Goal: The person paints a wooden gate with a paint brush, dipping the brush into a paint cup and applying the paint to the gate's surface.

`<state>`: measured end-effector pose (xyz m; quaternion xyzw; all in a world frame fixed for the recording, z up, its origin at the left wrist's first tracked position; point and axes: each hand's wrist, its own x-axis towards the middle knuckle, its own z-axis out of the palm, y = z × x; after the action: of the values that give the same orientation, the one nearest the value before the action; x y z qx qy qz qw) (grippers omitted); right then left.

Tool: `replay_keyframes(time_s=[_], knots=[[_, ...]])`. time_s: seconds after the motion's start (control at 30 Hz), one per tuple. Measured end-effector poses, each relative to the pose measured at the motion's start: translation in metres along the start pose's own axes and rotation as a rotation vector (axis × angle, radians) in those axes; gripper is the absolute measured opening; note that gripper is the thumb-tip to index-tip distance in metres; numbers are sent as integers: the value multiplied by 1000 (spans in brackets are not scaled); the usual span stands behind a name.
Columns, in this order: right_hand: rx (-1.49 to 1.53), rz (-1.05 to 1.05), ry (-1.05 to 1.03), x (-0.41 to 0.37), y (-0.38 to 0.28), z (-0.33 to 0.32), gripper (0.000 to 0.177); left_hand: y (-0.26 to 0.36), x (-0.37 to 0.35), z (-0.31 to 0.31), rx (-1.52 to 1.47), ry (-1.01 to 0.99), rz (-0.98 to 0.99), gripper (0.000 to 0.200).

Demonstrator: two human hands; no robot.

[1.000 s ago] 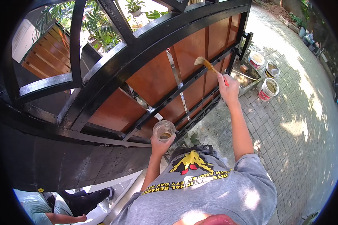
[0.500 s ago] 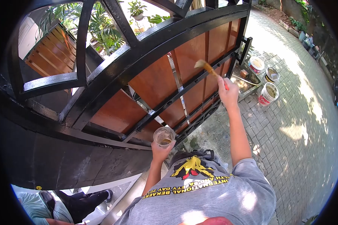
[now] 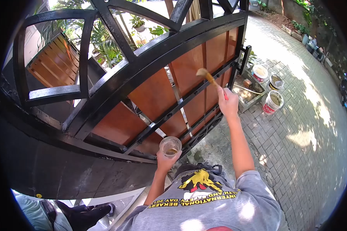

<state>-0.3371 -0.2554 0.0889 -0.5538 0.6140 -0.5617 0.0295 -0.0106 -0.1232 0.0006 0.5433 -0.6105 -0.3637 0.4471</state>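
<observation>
My right hand is closed around the red handle of a paintbrush. The brush's bristles overlap a reddish-brown wooden panel of the gate. In my left hand is a clear plastic cup with a little brownish liquid at its bottom, held low in front of the gate. The gate's black metal frame arches over the panels, and black crossbars run across them. Pale gaps show between some panels.
Several buckets, among them a red-and-white one, stand on the paving to the right. Another person's dark-clothed leg shows at lower left. Potted plants are behind the gate.
My right hand with the paintbrush has moved slightly left and down in view, the bristles staying over the panel. The cup sits a little lower; the whole view has shifted slightly.
</observation>
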Motion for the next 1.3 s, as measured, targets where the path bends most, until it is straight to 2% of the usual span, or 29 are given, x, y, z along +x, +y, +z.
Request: replay_keyframes(time_s=[0.07,0.17,0.23,0.3,0.5,0.57,0.67,0.7,0.77,0.87,1.03,1.07,1.17,1.3], knots=[[-88,-42,132,10,12,1,38,-2,-2,2,3,6,16,57],[-64,-183,-8,-5,-21,5,37,-3,-1,3,10,1,16,57],[34,-412,-149,-23,-37,12,35,-4,-3,5,11,-7,13,57],[14,-437,-197,-34,-45,11,32,-3,-2,6,2,9,26,57],[47,-113,-36,11,-15,0,39,-1,-2,3,22,18,48,58],[-41,-168,21,15,-12,1,39,3,-4,2,17,18,51,55],[-86,-212,77,3,-44,1,40,3,-5,3,13,17,38,54],[-59,-201,42,-6,-53,2,39,3,-4,3,12,19,31,54],[-41,-365,-132,-22,-71,-2,39,0,-3,5,-5,20,33,54],[35,-375,-148,-27,-64,1,37,4,-1,6,-30,1,35,54],[-23,-83,131,12,-24,-12,42,5,2,5,-23,-8,49,53],[-151,-1,155,18,-15,-18,45,6,1,4,-14,-13,53,53],[-118,-83,75,16,-21,-21,46,2,6,8,-21,-3,72,55],[13,-406,-280,-25,-49,-7,37,-4,12,14,-53,-42,70,57]])
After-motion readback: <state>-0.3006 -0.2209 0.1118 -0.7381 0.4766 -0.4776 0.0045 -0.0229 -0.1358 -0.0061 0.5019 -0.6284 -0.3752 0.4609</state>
